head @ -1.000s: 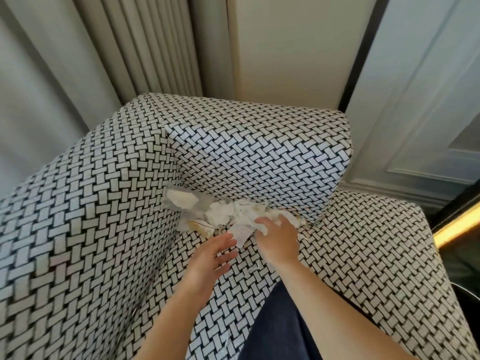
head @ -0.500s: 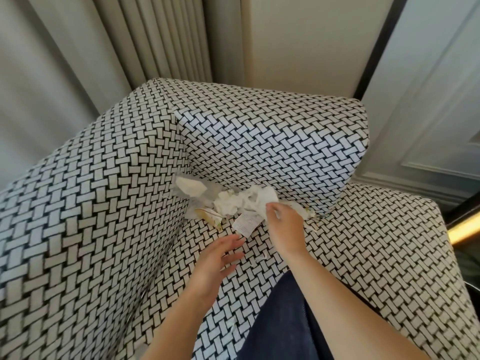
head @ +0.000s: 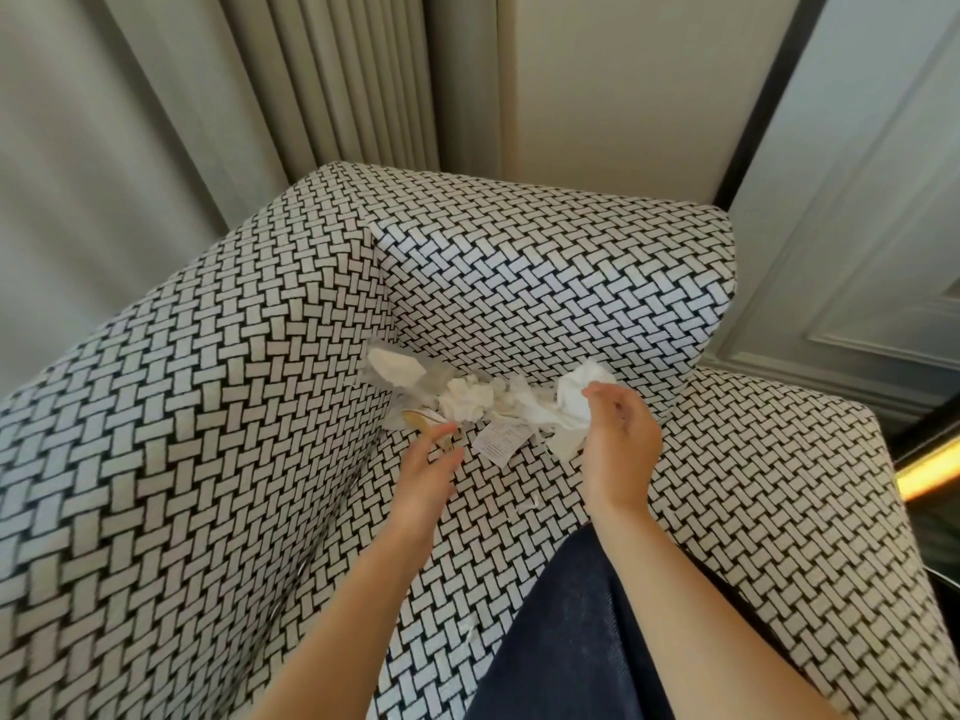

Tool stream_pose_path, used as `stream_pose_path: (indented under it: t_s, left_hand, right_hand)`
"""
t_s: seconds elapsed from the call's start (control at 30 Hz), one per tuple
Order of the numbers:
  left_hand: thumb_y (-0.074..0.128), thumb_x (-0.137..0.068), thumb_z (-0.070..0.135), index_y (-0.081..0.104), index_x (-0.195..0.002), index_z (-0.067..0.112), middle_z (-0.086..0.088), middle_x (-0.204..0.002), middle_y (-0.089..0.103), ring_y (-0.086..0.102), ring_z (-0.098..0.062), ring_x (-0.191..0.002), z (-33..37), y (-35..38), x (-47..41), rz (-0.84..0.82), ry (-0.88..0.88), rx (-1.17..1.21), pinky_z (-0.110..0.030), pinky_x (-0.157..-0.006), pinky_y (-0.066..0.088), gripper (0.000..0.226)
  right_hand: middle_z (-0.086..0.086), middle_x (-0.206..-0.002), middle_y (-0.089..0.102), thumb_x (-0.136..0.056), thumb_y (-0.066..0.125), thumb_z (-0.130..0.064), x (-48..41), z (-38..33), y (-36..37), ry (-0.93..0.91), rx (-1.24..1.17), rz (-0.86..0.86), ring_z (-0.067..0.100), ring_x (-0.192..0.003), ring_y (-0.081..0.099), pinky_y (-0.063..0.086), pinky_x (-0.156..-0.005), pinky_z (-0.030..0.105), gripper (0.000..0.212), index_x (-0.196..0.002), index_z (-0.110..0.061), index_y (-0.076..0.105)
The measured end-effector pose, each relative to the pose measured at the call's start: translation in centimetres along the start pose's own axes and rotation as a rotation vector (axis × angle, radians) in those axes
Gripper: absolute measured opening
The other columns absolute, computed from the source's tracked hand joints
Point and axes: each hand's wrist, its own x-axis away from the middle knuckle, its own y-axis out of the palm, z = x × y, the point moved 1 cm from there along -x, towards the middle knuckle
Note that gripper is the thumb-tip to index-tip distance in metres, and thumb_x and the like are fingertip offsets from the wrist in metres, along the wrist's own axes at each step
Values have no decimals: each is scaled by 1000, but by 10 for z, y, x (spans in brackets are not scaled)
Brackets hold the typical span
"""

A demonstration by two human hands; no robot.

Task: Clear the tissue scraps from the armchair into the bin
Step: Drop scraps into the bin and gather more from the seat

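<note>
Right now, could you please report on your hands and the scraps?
Right hand grips a tissue. Left hand open at scrap pile on armchair. Bin not in view.

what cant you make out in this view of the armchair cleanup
- The bin: nowhere in the head view, beyond the frame edges.
- Print on the paper slip: too small and blurred.
- Whether the right hand grips the tissue wad: its own palm hides the contact.
- What the left hand touches: its fingertips cover part of the yellowish scrap.
</note>
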Motion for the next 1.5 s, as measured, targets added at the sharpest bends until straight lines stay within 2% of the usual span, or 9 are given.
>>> stream_pose_path:
  t_s: [0.07, 0.17, 0.37, 0.63, 0.83, 0.97, 1.1, 1.3, 1.5]
  left_hand:
    - [57, -91, 18, 53, -122, 37, 9, -150, 18, 28, -16, -136, 12, 0, -9, 55, 49, -36, -47, -110, 33, 37]
    - [58, -89, 12, 47, -131, 37, 9, -155, 0, 23, -17, -139, 25, -8, -31, 119, 54, -11, -48, -111, 31, 50]
    - [52, -93, 13, 44, -137, 24, -1, -136, 43, 46, -21, -121, 43, -22, -57, 71, -37, 287, -38, -102, 40, 46]
    - [53, -94, 19, 50, -133, 18, 1, -120, 56, 54, -15, -96, 53, -28, -47, 58, -38, 393, -30, -80, 43, 39]
    - [54, -93, 20, 54, -127, 21, 1, -122, 56, 52, -16, -98, 57, -21, -25, 37, 24, 400, -31, -85, 43, 34]
    - [54, -94, 23, 54, -128, 22, -2, -129, 55, 53, -19, -105, 61, -21, -7, -24, 54, 422, -34, -93, 42, 34]
    - [44, -97, 16, 55, -123, 19, 1, -118, 56, 52, -23, -115, 69, -19, 14, -69, 81, 503, -39, -101, 39, 29]
    - [36, -98, 13, 54, -128, 17, 0, -127, 55, 53, -19, -113, 87, 5, 40, -182, 98, 540, -34, -92, 43, 35]
    - [31, -100, 18, 52, -131, 16, 1, -126, 56, 53, -19, -114, 96, 52, 68, -352, 115, 488, -33, -92, 42, 38]
  right_hand:
    - [-3, -103, 60, -87, 59, -14, 1, -1, -1, -8, 29, -3, 18, -106, 56, 50, -88, 36, 5, -91, -15, 58]
    - [2, -116, 50, -81, 61, 0, 2, -1, 0, -22, 68, -59, 16, -110, 50, 49, -85, 25, 26, -101, -12, 50]
    - [6, -122, 47, -76, 65, 9, -1, 10, 7, -99, 195, -134, 13, -101, 54, 58, -77, 29, 41, -107, -13, 47]
    - [6, -127, 50, -80, 70, -5, -5, 20, 7, -175, 291, -135, 16, -111, 53, 52, -89, 30, 54, -129, -7, 47]
    - [0, -101, 66, -87, 61, -9, -5, 20, -1, -79, 274, -89, 15, -89, 64, 48, -64, 17, 27, -114, -12, 62]
    - [4, -85, 67, -91, 55, -11, 1, 11, -7, -24, 203, -58, 21, -83, 64, 54, -69, 35, 14, -97, -14, 67]
    - [1, -82, 66, -90, 55, -9, 13, -3, -16, 45, 34, -86, 14, -78, 62, 51, -68, 27, 23, -84, -28, 65]
    - [2, -97, 62, -93, 54, -5, 19, -21, -55, 435, -500, -40, 9, -88, 61, 50, -85, 23, 11, -90, -10, 63]
    - [6, -104, 58, -94, 51, -7, 18, -3, -135, 549, -505, 52, 12, -94, 57, 50, -89, 29, 21, -113, -1, 59]
